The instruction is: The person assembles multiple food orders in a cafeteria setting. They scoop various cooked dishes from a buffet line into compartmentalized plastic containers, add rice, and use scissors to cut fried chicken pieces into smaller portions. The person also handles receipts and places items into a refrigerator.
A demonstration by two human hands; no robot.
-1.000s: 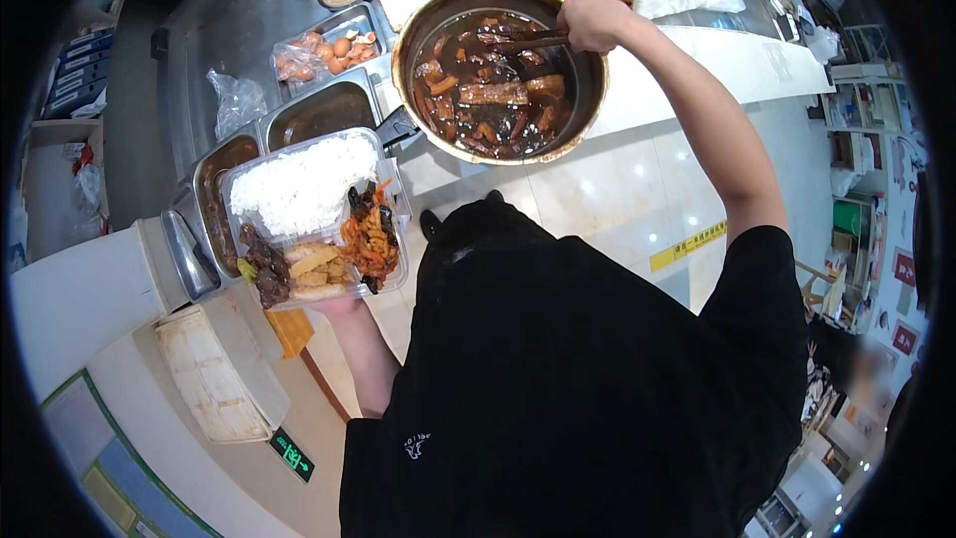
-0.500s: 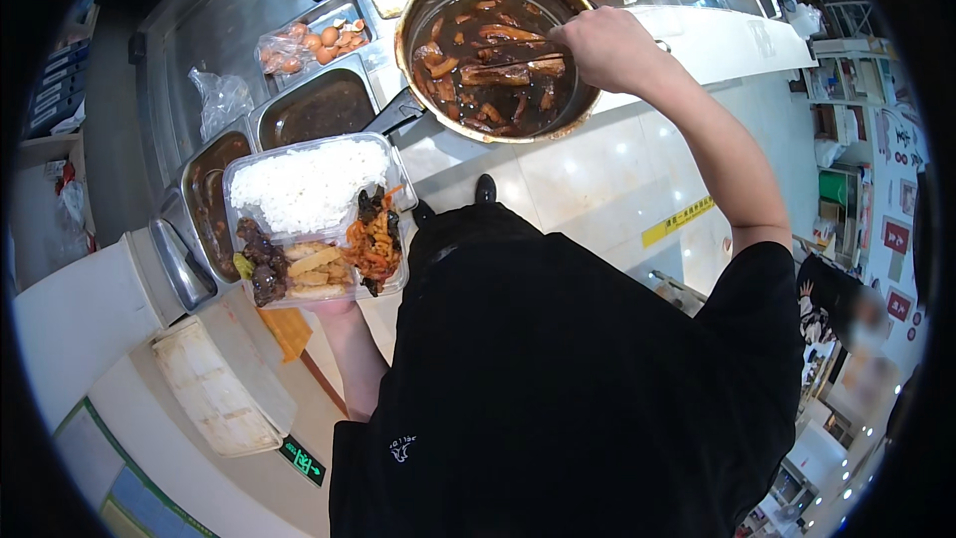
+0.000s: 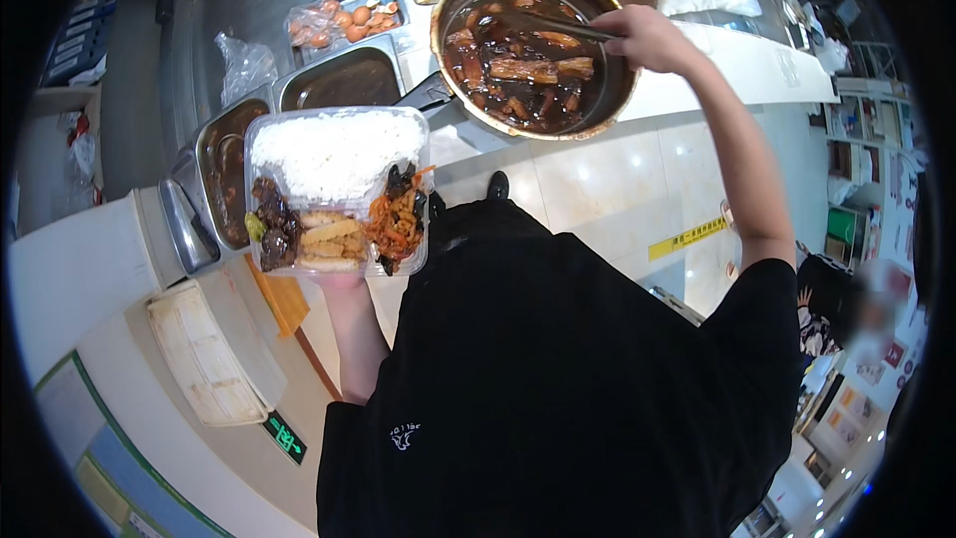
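From below, my left hand point(image 3: 341, 281) supports a clear plastic meal box point(image 3: 430, 194), its fingers mostly hidden under it. White rice point(image 3: 334, 154) fills the box's far compartment. Along its near side lie dark meat chunks point(image 3: 276, 229), pale yellow strips point(image 3: 332, 239) and shredded orange-and-black vegetables point(image 3: 400, 224). My right hand point(image 3: 647, 38) is closed around dark chopsticks point(image 3: 563, 26) above a wide pot point(image 3: 611, 90). The chopstick tips reach down toward the dark broth, where they are hard to make out. Brown braised pieces point(image 3: 538, 70) float in that broth.
The pot's black handle point(image 3: 426, 92) points toward the meal box. Metal trays of brown sauce point(image 3: 339, 80) stand beside it, with a tray of eggs point(image 3: 358, 25) behind. A crumpled plastic bag point(image 3: 244, 68) lies on the steel counter. Another person point(image 3: 836, 304) is at far right.
The chopsticks have lifted away from the long braised piece and now slant higher over the broth. The whole view has shifted slightly; the meal box stays in my left hand.
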